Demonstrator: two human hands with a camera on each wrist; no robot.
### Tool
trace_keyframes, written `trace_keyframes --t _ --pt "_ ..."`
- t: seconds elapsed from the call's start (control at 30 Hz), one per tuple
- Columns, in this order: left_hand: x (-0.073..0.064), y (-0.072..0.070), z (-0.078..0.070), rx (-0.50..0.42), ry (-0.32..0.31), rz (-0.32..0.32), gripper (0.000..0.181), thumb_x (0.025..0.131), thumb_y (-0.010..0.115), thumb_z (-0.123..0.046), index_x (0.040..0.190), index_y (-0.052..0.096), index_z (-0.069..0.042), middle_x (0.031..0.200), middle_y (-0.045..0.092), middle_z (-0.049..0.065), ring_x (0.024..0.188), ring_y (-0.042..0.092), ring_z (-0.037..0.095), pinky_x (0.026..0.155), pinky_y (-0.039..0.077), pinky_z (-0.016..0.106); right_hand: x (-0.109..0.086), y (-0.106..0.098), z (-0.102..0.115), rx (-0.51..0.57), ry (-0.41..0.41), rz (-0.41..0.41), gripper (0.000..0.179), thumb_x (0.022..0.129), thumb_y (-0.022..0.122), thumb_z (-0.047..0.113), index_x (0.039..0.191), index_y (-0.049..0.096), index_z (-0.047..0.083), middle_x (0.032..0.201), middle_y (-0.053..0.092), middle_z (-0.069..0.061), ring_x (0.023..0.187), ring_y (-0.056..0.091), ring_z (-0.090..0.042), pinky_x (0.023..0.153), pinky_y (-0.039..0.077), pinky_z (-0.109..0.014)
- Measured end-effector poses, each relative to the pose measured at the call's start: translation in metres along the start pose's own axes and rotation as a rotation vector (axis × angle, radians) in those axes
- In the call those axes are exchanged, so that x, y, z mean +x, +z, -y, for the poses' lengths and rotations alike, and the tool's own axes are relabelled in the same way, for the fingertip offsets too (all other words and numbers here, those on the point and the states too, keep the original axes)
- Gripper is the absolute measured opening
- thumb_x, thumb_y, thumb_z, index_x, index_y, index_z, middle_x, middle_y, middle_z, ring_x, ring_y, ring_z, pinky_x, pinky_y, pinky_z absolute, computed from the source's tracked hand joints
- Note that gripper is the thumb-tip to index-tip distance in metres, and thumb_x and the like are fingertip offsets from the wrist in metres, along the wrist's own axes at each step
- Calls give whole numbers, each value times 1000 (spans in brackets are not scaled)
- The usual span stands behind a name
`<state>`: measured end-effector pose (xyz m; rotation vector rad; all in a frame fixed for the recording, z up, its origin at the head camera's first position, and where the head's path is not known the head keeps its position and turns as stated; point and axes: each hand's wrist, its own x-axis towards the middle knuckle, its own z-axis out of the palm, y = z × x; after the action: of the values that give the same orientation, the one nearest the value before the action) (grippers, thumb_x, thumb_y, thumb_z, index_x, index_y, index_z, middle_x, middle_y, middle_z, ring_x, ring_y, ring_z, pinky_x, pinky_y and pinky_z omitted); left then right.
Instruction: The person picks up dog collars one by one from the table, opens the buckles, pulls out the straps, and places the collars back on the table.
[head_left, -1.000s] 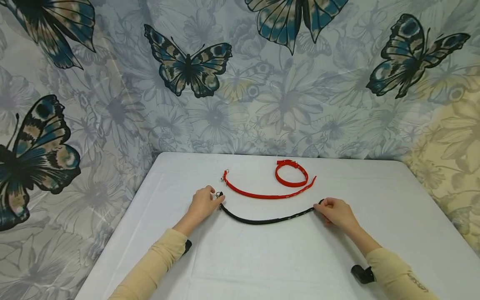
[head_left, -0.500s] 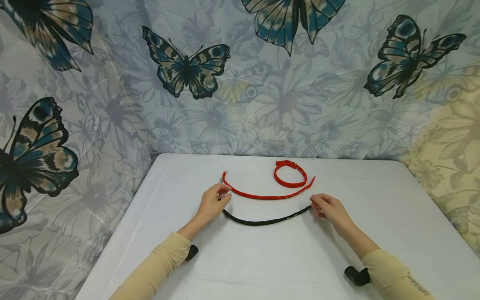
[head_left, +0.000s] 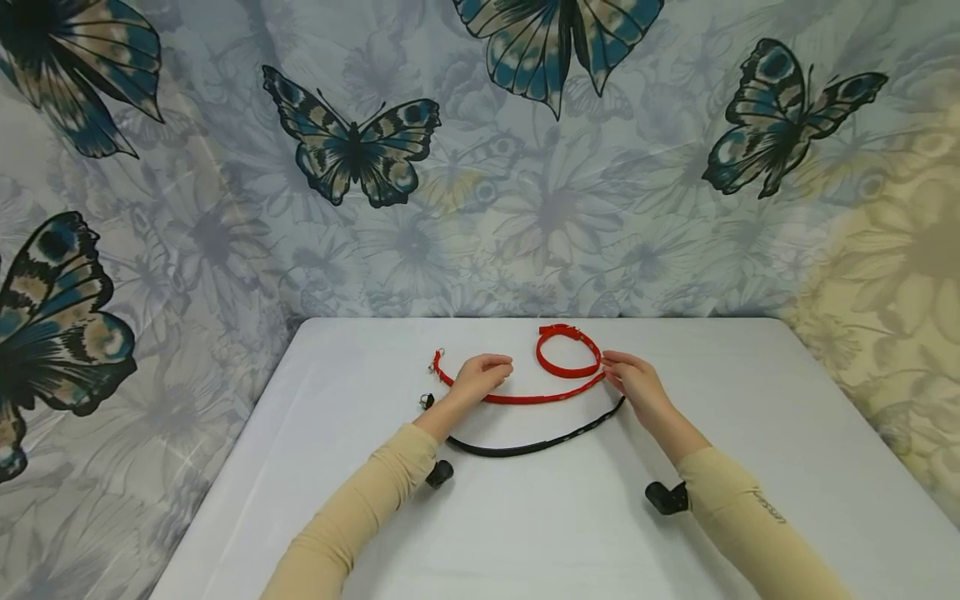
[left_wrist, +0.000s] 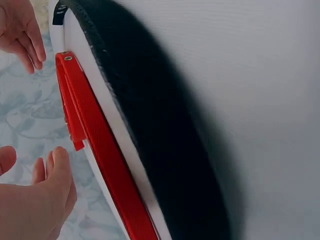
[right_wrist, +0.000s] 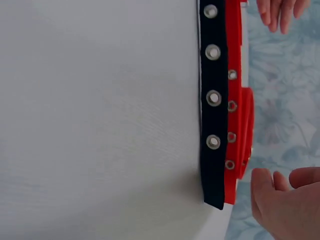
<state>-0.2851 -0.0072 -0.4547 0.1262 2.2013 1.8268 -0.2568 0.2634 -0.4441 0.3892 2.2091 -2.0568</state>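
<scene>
A black collar [head_left: 517, 452] with metal eyelets lies in a shallow curve on the white table. Beyond it stretches a red collar [head_left: 525, 400], laid out in a similar curve with its metal rings at the left. Farther back, another red collar [head_left: 568, 372] is fastened into a loop. My left hand [head_left: 480, 379] hovers over the left part of the outstretched red collar, fingers loosely bent and nothing in them. My right hand [head_left: 637, 390] is near the right ends of the red and black collars, its fingertips beside the loop; in the right wrist view it appears empty.
The white table [head_left: 540, 525] ends at a wall covering [head_left: 555, 250] printed with butterflies and flowers. Black wrist cameras, such as the right one [head_left: 666, 498], hang below both sleeves.
Both hands have let go of the black collar's ends and moved forward toward the red collars, the left one also rightward. The black collar stays on the table. The head view has shifted slightly.
</scene>
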Motion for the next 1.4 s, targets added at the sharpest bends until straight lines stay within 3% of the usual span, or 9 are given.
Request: trace_keyframes --t 0.17,0.27,0.3,0.47,0.57,0.73,0.9,1.23,1.4 --pt "24 19 1 -62 -143 -15 40 95 62 -23 130 60 -2 123 63 11 114 60 25 97 47 34 19 8 3 -20 22 -30 52 97 33 0 148 28 -9 152 29 -26 135 34 -33 113 29 -40" --pt "34 29 -1 -90 -200 -30 42 95 62 -23 130 59 0 124 63 13 115 60 22 98 47 32 28 10 4 -53 24 -36 55 95 30 1 148 26 -10 152 27 -27 136 32 -35 114 28 -41" --pt "42 32 5 -107 -200 -32 43 94 63 -25 129 60 0 122 63 13 113 61 20 96 48 29 31 12 4 -65 23 -34 55 94 30 1 148 26 -10 152 27 -28 136 32 -35 114 27 -41" --pt "56 44 5 -168 -270 -63 46 93 64 -26 130 58 1 123 62 12 112 60 19 93 49 26 40 18 5 -174 26 -40 58 91 30 4 147 28 -11 151 28 -29 136 30 -37 113 26 -47" --pt "55 50 -3 -168 -315 -101 47 95 62 -26 132 56 1 124 61 12 115 57 21 95 48 27 43 21 6 -240 34 -64 60 88 31 5 147 31 -9 151 29 -28 139 27 -37 114 23 -49" --pt "58 61 -5 -162 -316 -166 47 96 60 -26 133 55 2 127 60 13 116 57 22 96 48 27 47 25 7 -308 47 -60 59 91 32 8 147 30 -10 151 28 -29 138 27 -38 113 25 -48" --pt "58 63 -5 -181 -293 -161 47 96 62 -25 132 55 3 129 59 15 117 57 23 95 48 27 52 26 7 -358 70 -27 56 95 34 11 147 29 -10 151 28 -30 140 26 -39 113 25 -49" --pt "59 61 -7 -185 -279 -144 45 95 63 -27 129 58 2 117 59 15 106 62 22 89 52 28 49 22 7 -313 20 -71 51 97 43 10 145 38 -4 144 41 -26 121 45 -34 98 42 -43" --pt "55 57 -9 -261 -253 -145 38 95 65 -17 125 59 5 113 60 14 96 63 20 86 54 30 41 21 4 -277 -17 -83 47 96 47 5 143 43 -3 139 48 -25 115 50 -30 93 45 -38"
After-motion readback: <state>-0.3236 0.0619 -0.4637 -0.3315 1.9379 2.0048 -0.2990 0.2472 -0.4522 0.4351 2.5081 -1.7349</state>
